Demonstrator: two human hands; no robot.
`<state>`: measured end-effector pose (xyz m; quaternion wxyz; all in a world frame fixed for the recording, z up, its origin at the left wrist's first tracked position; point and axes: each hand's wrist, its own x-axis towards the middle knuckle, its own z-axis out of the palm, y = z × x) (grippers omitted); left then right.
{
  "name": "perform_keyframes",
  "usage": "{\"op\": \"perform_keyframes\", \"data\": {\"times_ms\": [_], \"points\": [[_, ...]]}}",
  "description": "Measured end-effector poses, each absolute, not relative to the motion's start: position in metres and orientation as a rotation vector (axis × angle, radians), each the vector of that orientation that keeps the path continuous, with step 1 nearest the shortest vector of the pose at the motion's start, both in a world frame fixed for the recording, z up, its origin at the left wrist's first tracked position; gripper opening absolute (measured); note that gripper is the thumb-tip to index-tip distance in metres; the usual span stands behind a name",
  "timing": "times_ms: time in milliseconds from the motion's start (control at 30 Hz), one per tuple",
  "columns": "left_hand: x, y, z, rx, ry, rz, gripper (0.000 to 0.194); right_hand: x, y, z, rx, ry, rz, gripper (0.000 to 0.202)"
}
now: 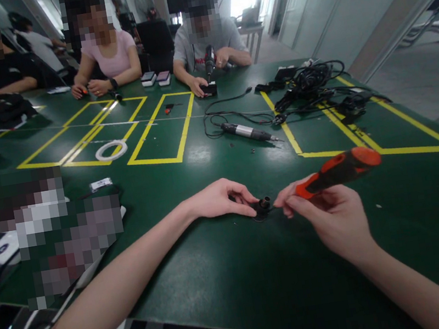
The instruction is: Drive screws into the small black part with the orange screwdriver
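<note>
Between my two hands, a small dark round part with a short upright tube rests on the green table. My left hand grips its left side between thumb and fingers. My right hand is closed round a screwdriver with an orange and black handle. The screwdriver lies at a slant, its handle end up and to the right. Its shaft is mostly covered by my fingers, and its tip points at the part's right side; whether the two touch I cannot tell.
Beyond my hands lies a corded electric screwdriver. Tangled black cables lie at the back right. A white ring-shaped coil sits by yellow tape rectangles. Across the table, a person holds a power drill; another person sits alongside.
</note>
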<state>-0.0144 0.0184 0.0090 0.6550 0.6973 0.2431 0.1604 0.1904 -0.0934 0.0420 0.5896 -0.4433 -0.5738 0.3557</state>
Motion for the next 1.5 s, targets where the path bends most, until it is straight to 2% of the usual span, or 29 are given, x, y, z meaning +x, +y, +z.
{"op": "perform_keyframes", "data": {"times_ms": [233,567,867,1033,1267,1500], "points": [[-0.013,0.014,0.012,1.639,0.597,0.398,0.034,0.193,-0.094,0.043,-1.081,-1.364,0.799,0.010],[-0.013,0.019,0.009,1.555,0.548,0.366,0.031,0.190,-0.094,0.047,-0.957,-1.337,0.926,0.010],[-0.016,0.022,0.008,1.591,0.536,0.350,0.026,0.194,-0.094,0.042,-0.998,-1.342,0.850,0.005],[-0.016,0.020,0.011,1.671,0.508,0.368,0.024,0.192,-0.094,0.045,-0.959,-1.374,0.885,0.013],[-0.013,0.012,0.013,1.747,0.542,0.423,0.038,0.191,-0.094,0.039,-0.954,-1.270,0.898,0.009],[-0.012,0.011,0.011,1.763,0.583,0.416,0.038,0.195,-0.093,0.041,-0.977,-1.380,0.874,0.006]]}}
